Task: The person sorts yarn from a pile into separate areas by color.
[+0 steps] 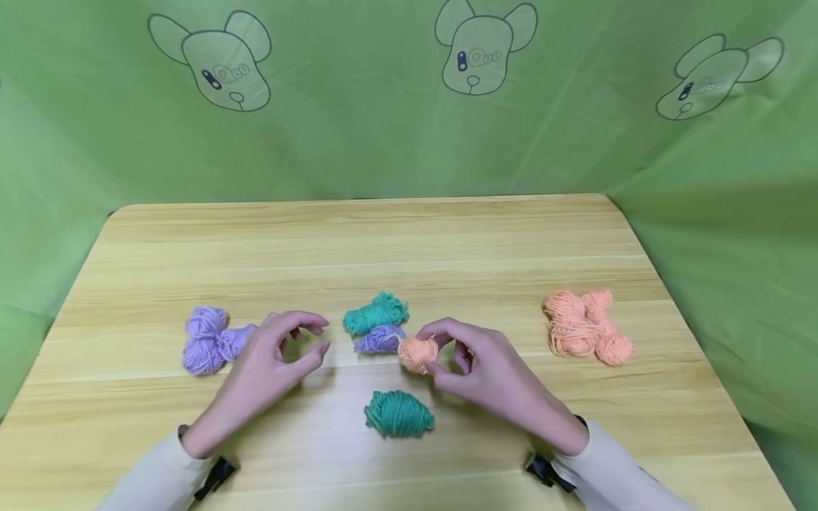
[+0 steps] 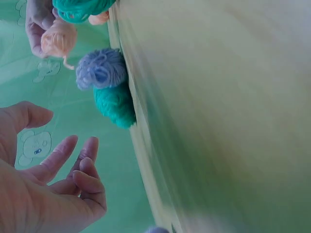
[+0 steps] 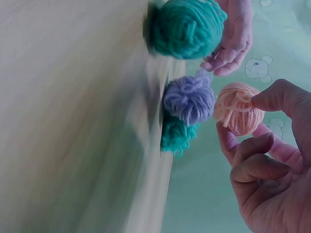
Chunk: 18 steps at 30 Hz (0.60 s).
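My right hand (image 1: 482, 365) pinches a small peach yarn ball (image 1: 417, 354) between thumb and fingers, and the right wrist view shows a loose strand across the ball (image 3: 239, 108). Just left of it a purple yarn ball (image 1: 380, 339) lies against a teal yarn bundle (image 1: 375, 314). Nearer the front edge is a darker green yarn bundle (image 1: 399, 414). My left hand (image 1: 277, 355) hovers with thumb and fingers apart and nothing between them. Its wrist side overlaps a cluster of purple yarn balls (image 1: 207, 341) in the head view.
Several peach yarn balls (image 1: 578, 324) are grouped on the right side of the wooden table (image 1: 358, 245). A green cloth (image 1: 358, 128) with printed animal heads hangs behind the table and along its sides. Black straps (image 1: 551, 472) circle both wrists.
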Tool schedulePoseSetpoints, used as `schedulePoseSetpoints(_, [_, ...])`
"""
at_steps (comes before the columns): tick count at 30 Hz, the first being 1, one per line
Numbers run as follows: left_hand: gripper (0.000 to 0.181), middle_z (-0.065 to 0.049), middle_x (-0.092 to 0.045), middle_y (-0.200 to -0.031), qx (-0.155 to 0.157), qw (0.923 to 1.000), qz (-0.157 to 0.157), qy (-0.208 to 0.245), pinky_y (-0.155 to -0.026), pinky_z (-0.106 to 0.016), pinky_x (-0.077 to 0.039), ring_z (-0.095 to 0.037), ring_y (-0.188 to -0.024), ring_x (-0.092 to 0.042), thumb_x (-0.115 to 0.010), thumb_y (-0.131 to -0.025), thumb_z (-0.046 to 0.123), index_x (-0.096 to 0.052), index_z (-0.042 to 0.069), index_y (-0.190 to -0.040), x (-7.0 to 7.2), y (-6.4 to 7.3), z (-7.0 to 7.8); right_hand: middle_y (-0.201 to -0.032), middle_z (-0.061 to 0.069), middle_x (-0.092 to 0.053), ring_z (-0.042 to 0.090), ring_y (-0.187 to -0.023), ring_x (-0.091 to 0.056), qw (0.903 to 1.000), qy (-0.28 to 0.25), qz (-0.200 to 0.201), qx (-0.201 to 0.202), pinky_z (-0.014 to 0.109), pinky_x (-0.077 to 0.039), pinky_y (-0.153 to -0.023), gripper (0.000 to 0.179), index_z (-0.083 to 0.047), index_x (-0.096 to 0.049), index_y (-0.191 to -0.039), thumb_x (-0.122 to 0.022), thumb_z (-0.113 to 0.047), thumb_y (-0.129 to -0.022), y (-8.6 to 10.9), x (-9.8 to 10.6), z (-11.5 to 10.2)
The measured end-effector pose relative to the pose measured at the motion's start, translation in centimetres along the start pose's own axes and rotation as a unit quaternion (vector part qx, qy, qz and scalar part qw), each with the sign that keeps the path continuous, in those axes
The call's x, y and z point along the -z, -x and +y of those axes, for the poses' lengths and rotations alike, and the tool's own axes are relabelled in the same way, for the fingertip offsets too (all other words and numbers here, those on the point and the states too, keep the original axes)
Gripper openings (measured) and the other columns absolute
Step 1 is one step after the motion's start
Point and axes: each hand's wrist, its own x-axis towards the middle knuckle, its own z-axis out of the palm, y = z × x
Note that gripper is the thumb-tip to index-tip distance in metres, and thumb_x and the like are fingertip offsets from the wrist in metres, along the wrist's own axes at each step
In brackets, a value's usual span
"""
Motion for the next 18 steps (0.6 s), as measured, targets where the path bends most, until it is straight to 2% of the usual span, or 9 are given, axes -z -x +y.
schedulePoseSetpoints(3, [0.03,-0.003,-0.074,-0.107,0.006,0.9999,-0.005,0.014,-0.078,-0.04,-0.049,-0.028,-0.094,-0.062,-0.086,-0.094,0.012,-0.077,0.01,-0.123,-0.3,-0.2,0.2,-0.081,-0.013,-0.064,0.005,-0.06,-0.051,0.9999,-0.008,0.008,0.004,0.024,-0.046,-0.051,0.048,-0.021,-0.075,-0.128,-0.085,0.002,-0.086,-0.1,0.7,0.2])
schedulePoseSetpoints(6, [0.03,-0.004,-0.073,-0.105,0.004,0.9996,-0.013,0.025,-0.076,-0.038,-0.05,-0.027,-0.092,-0.062,-0.086,-0.093,0.013,-0.077,0.011,-0.122,-0.8,-0.4,0.3,-0.092,-0.009,-0.069,0.007,-0.062,-0.053,0.9997,-0.012,0.016,-0.011,0.024,-0.047,-0.053,0.048,-0.021,-0.075,-0.128,-0.085,0.001,-0.087,0.1,1.5,0.3])
schedulePoseSetpoints(12, [0.035,-0.003,-0.074,-0.108,-0.013,0.9991,-0.023,0.032,-0.076,-0.04,-0.053,-0.026,-0.091,-0.063,-0.089,-0.091,0.012,-0.076,0.01,-0.124,-1.7,-0.6,0.4,-0.089,-0.007,-0.067,0.012,-0.064,-0.054,0.9978,-0.015,0.032,-0.056,0.027,-0.047,-0.054,0.047,-0.026,-0.074,-0.127,-0.085,-0.002,-0.088,0.4,2.9,0.7])
schedulePoseSetpoints(18, [0.035,-0.004,-0.075,-0.108,-0.024,0.9982,-0.046,0.031,-0.079,-0.042,-0.053,-0.027,-0.092,-0.062,-0.089,-0.09,0.011,-0.076,0.008,-0.123,-2.5,-1.0,0.7,-0.091,-0.002,-0.066,0.017,-0.067,-0.054,0.9948,-0.021,0.066,-0.074,0.027,-0.047,-0.057,0.047,-0.025,-0.073,-0.127,-0.083,0.001,-0.089,1.1,4.2,1.5])
